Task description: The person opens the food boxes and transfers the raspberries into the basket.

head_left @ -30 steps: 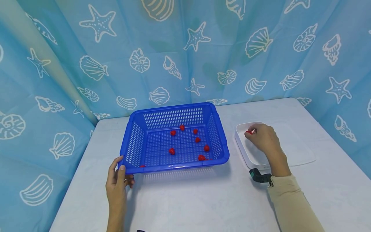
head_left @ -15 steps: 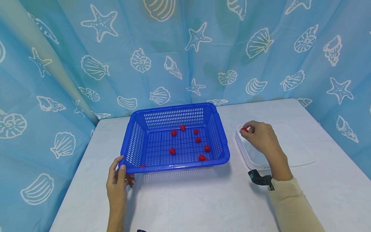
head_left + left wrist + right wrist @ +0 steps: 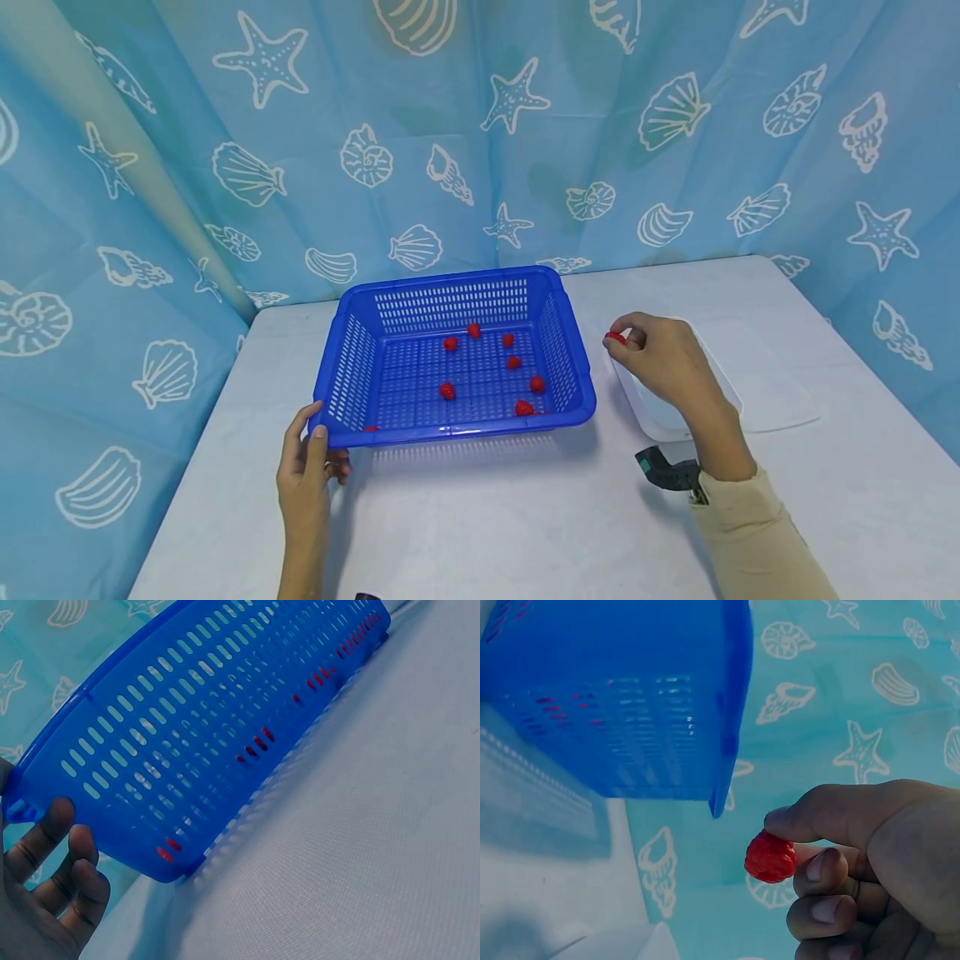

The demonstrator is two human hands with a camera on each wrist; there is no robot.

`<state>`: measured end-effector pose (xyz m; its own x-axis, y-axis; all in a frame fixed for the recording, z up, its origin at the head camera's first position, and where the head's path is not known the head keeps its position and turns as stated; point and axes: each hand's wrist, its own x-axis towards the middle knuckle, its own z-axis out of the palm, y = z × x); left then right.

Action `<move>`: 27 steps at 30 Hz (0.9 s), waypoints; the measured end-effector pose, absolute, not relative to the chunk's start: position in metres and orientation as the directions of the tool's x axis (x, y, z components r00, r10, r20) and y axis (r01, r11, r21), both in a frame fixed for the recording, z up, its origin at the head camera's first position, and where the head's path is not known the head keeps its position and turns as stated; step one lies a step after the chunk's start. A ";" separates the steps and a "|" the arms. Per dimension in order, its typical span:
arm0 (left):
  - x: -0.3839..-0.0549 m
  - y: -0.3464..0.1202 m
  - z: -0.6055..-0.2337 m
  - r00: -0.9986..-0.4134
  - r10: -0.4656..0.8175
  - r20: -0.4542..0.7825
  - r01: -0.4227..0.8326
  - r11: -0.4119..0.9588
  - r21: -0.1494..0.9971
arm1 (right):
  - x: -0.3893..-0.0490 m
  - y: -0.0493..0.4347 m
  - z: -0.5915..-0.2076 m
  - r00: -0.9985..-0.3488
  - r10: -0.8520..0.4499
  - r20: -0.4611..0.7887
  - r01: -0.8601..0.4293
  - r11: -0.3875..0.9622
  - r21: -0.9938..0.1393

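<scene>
My right hand pinches a red raspberry between thumb and fingertips, above the left wall of a white rectangular box. To its left, a blue plastic basket with slotted walls holds several more raspberries, scattered over its floor. Some show red through the slots in the left wrist view. My left hand grips the basket's near left corner by the rim, thumb on top and other fingers below. In the right wrist view, the basket's side stands just beyond the pinched raspberry.
A clear flat lid lies right of the white box. The table has a white cover, and a blue curtain with shell prints hangs behind and at both sides. A small dark object pokes in at the bottom edge.
My right hand has moved left with the raspberry, from inside the white box to over its left wall. My left hand and the basket have stayed put.
</scene>
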<state>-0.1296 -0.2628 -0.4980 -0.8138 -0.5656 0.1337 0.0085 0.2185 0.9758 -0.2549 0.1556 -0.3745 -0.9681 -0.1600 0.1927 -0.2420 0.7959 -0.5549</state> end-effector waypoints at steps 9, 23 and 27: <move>-0.122 -0.253 -0.475 -0.827 -0.542 0.147 0.021 0.233 0.972 | -0.247 0.148 -0.369 -0.950 -0.207 0.234 -0.306 0.763 -0.569; -0.126 -0.260 -0.493 -0.816 -0.558 0.152 0.016 0.240 0.971 | -0.235 0.127 -0.363 -0.953 -0.246 0.178 -0.303 0.751 -0.586; -0.125 -0.258 -0.485 -0.821 -0.553 0.142 0.013 0.230 0.973 | -0.232 0.123 -0.362 -0.950 -0.258 0.177 -0.313 0.743 -0.591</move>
